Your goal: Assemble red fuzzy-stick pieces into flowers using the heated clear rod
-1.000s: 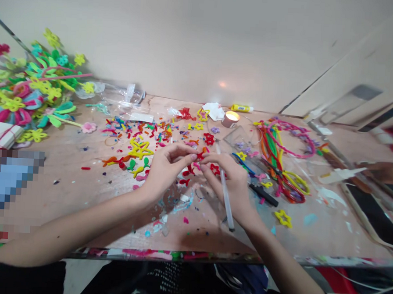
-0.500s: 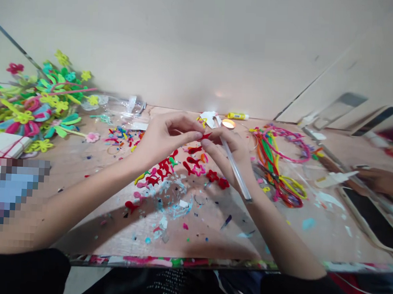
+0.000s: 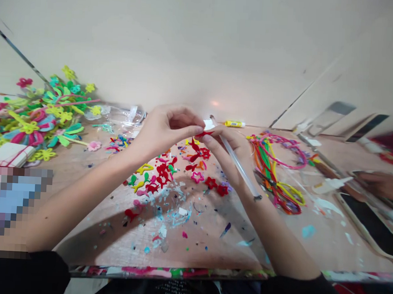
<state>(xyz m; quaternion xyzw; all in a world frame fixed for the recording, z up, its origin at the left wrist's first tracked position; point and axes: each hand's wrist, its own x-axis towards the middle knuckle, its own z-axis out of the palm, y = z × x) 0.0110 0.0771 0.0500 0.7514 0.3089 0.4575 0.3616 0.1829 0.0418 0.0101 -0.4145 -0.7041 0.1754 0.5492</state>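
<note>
My left hand (image 3: 171, 130) is closed in a pinch, thumb and fingertips on a small red fuzzy pipe-cleaner piece (image 3: 206, 133). My right hand (image 3: 230, 155) pinches the same piece from the other side, so the fingertips nearly meet. A translucent glue stick (image 3: 240, 167) is also tucked between the fingers of my right hand; its lower end is dark and lies across the wrist. Below the hands are several red pipe-cleaner shapes (image 3: 162, 173), a pink star (image 3: 197, 177) and red stars (image 3: 211, 183) on the table.
Pipe-cleaner flowers (image 3: 29, 120) are heaped at left beside a white box (image 3: 10, 155). A yellow glue tube (image 3: 235, 124) lies by the wall. At right are scissors (image 3: 287, 204), pipe-cleaner loops (image 3: 265, 155), a white bottle (image 3: 333, 185), a phone (image 3: 370, 226) and another person's hand (image 3: 379, 183).
The view has tilted slightly, so the table sits lower. Both hands still pinch the red piece. The glue stick's lower end has swung right, and the lit candle is now hidden.
</note>
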